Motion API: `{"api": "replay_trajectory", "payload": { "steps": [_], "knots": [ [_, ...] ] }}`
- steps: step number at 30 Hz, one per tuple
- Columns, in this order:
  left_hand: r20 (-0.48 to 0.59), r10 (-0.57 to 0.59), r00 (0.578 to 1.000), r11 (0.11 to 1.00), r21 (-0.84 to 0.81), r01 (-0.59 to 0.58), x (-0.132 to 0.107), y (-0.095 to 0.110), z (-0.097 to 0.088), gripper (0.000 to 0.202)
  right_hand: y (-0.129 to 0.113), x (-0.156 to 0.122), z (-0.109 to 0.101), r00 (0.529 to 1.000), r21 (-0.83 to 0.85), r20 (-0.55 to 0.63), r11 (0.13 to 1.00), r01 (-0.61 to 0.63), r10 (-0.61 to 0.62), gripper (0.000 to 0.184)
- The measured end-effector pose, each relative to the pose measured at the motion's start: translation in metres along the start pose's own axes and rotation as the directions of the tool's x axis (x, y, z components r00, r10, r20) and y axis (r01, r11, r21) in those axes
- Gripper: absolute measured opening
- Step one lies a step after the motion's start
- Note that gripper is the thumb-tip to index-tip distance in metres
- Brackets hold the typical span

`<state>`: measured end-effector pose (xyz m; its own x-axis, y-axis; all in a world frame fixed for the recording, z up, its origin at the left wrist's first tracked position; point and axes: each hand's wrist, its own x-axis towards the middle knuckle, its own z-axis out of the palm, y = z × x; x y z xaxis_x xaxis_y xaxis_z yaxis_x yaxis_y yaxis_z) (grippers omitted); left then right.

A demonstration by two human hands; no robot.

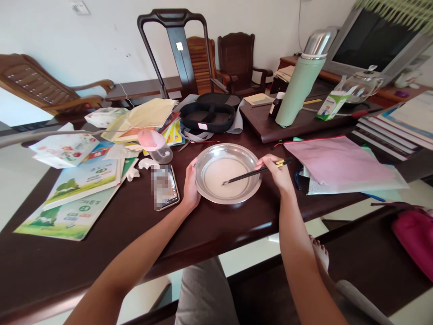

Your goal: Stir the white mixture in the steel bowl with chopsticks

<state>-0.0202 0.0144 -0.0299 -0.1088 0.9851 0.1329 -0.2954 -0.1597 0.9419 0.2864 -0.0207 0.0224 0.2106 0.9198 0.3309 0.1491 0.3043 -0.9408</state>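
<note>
A shallow metal bowl (248, 194) sits near the front edge of the dark table. Inside it lies a pale, milky liquid (223, 174). My left hand (192, 187) grips the bowl's left rim. In my right hand (274, 170) is a pair of black chopsticks (248, 174) with gold bands, held over the bowl's right rim. Their tips reach down to the liquid. Just left of my left hand, a phone (165, 187) rests on the table, its screen partly blurred out.
Booklets (74, 212) and a tissue pack (66, 149) lie on the left, near a pink-lidded cup (154, 144). Behind the bowl is a black case (208, 117). A green thermos (301, 83) stands at the back right, above a pink zip pouch (338, 158).
</note>
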Motion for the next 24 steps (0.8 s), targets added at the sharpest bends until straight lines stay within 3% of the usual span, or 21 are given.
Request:
{"api": "replay_trajectory", "payload": {
  "steps": [2, 5, 7, 12, 18, 24],
  "knots": [
    [-0.002, -0.002, 1.000, 1.000, -0.005, 0.002, -0.0002, 0.0003, 0.0004, 0.071, -0.0007, 0.0008, 0.0006, 1.000, -0.017, -0.007, 1.000, 0.020, -0.020, 0.060],
    [-0.008, 0.003, 1.000, 1.000, -0.006, -0.003, -0.0003, 0.0002, 0.0006, 0.068, 0.0016, 0.0024, -0.0024, 0.988, -0.026, -0.147, 0.999, 0.048, -0.051, 0.058],
    [-0.006, 0.007, 1.000, 1.000, -0.001, -0.007, -0.0001, -0.0004, 0.0004, 0.066, 0.0034, 0.0022, -0.0039, 0.983, -0.006, -0.179, 0.999, 0.039, -0.040, 0.057],
    [0.005, 0.021, 1.000, 1.000, 0.009, -0.021, 0.0007, -0.0023, -0.0009, 0.063, 0.0021, 0.0004, -0.0001, 1.000, -0.002, 0.003, 1.000, 0.004, -0.004, 0.059],
    [-0.004, 0.005, 1.000, 1.000, 0.002, -0.005, 0.0005, -0.0017, -0.0013, 0.064, 0.0019, 0.0015, -0.0034, 0.988, -0.004, -0.151, 0.999, 0.032, -0.032, 0.059],
    [0.008, 0.005, 1.000, 1.000, -0.008, -0.005, 0.0001, -0.0011, -0.0006, 0.063, 0.0001, 0.0002, 0.0001, 1.000, -0.003, 0.011, 1.000, 0.005, -0.005, 0.058]
  ]
}}
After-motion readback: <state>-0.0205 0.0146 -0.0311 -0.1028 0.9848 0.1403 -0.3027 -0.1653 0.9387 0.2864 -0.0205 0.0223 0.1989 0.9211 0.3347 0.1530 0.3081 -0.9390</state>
